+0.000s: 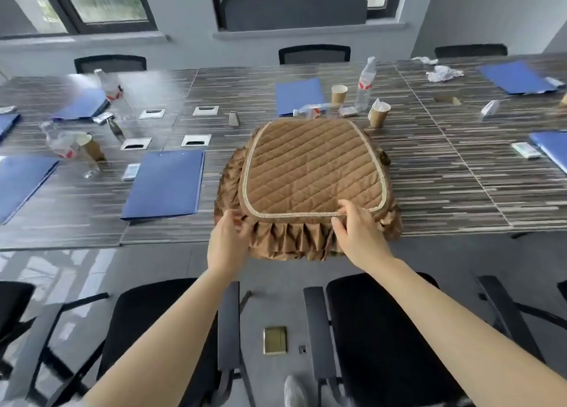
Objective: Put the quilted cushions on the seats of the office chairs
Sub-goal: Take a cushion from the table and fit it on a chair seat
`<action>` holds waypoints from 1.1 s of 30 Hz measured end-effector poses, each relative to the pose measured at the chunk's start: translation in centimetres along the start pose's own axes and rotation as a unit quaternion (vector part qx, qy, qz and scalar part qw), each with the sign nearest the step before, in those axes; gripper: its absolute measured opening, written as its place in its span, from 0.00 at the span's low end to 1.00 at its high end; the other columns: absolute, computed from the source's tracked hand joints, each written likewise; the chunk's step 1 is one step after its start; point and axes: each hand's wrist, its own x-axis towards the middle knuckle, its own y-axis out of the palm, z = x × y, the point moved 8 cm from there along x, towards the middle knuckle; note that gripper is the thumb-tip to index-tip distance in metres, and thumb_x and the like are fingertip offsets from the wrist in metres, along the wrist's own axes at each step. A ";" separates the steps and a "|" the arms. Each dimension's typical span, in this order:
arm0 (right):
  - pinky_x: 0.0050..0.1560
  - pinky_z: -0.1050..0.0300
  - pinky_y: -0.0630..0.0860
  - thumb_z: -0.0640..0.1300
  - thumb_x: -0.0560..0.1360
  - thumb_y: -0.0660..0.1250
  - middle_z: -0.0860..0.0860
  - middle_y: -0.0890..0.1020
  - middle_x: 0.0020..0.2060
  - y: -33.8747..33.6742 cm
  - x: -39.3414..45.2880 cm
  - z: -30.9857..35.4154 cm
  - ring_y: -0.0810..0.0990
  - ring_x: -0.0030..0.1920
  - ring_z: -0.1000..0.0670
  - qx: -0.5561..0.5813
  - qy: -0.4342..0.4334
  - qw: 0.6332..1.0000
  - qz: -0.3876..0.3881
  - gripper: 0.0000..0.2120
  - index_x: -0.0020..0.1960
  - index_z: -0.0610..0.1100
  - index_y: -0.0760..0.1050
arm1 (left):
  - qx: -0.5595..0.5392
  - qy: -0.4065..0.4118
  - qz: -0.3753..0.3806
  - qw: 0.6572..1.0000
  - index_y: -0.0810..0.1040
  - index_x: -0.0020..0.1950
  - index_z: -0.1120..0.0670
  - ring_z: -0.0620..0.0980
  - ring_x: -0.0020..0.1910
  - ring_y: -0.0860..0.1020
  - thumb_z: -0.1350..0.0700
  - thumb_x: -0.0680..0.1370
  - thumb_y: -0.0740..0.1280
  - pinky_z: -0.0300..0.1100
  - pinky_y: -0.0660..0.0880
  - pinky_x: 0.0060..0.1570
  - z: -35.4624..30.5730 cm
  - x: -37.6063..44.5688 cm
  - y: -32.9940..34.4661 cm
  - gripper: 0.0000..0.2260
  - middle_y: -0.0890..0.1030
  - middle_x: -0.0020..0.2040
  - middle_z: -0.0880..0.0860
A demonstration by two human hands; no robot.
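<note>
quilted cushion [313, 173] lies on table [460, 192], centre of frame | left hand [228, 238] and right hand [357, 232] pinch its near edge | soft, light, floppy; best held at both near corners

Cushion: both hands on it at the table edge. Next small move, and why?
Probably lift the quilted cushion off the table and draw it back toward the right chair seat. The left hand and right hand both pinch its near edge, which overhangs the table, and both black seats below look bare.
</note>
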 end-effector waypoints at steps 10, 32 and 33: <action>0.64 0.47 0.68 0.51 0.79 0.58 0.42 0.73 0.66 1.7 15.4 -13.2 0.69 0.66 0.40 -0.047 0.184 0.982 0.019 0.23 0.71 0.41 0.64 | 0.118 -0.076 0.056 0.989 0.69 0.69 0.59 0.59 0.64 0.72 0.52 0.79 0.61 0.54 0.70 0.61 1.8 15.9 8.9 0.20 0.72 0.67 0.59; 0.67 0.42 0.66 0.40 0.71 0.64 0.36 0.68 0.66 4.5 20.8 -24.8 0.66 0.67 0.34 0.024 0.455 0.890 0.015 0.27 0.67 0.37 0.62 | 0.143 -0.185 -0.052 0.971 0.65 0.69 0.65 0.65 0.68 0.63 0.47 0.78 0.66 0.59 0.63 0.66 3.0 24.5 12.2 0.28 0.66 0.68 0.64; 0.65 0.42 0.68 0.39 0.70 0.64 0.37 0.71 0.63 4.2 20.9 -24.7 0.69 0.64 0.35 0.040 0.451 0.892 0.003 0.25 0.65 0.37 0.63 | 0.135 -0.171 -0.058 0.974 0.66 0.69 0.65 0.64 0.68 0.63 0.47 0.77 0.66 0.58 0.63 0.66 2.6 24.3 11.9 0.28 0.67 0.67 0.64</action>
